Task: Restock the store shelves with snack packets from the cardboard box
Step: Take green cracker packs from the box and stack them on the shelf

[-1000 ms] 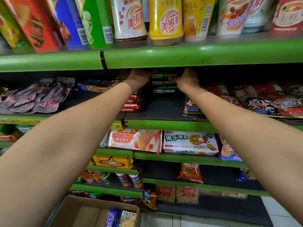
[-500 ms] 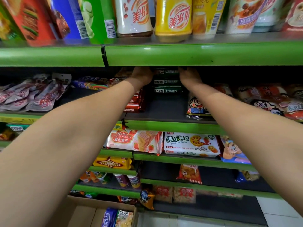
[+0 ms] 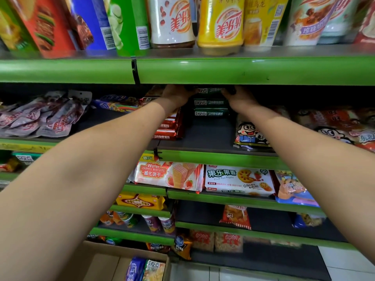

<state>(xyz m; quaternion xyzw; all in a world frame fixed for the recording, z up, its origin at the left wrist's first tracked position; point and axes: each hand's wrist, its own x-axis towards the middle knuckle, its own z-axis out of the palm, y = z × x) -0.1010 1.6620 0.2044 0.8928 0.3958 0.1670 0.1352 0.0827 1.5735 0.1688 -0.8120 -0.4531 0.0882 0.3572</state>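
Note:
A stack of dark green snack packets (image 3: pixel 211 107) stands deep on the second shelf (image 3: pixel 213 159). My left hand (image 3: pixel 176 96) holds the left end of the top green packet (image 3: pixel 210 90), and my right hand (image 3: pixel 238 98) holds its right end. The fingertips of both hands are hidden under the green edge of the shelf above. At the bottom, the open cardboard box (image 3: pixel 113 258) on the floor holds a blue packet (image 3: pixel 135 269) and a yellow-green packet (image 3: pixel 155 270).
Red packets (image 3: pixel 169 126) are stacked left of the green ones; cartoon-face packets (image 3: pixel 250 134) lie to the right. Grey pouches (image 3: pixel 40 118) fill the shelf's left. Bottles and chip tubes stand on the top shelf (image 3: pixel 223 69). Lower shelves hold wafer (image 3: pixel 168 175) and biscuit packs.
Both hands have stayed on the top green packet of the stack, shifting slightly inward. The camera has drifted a little; nothing was let go.

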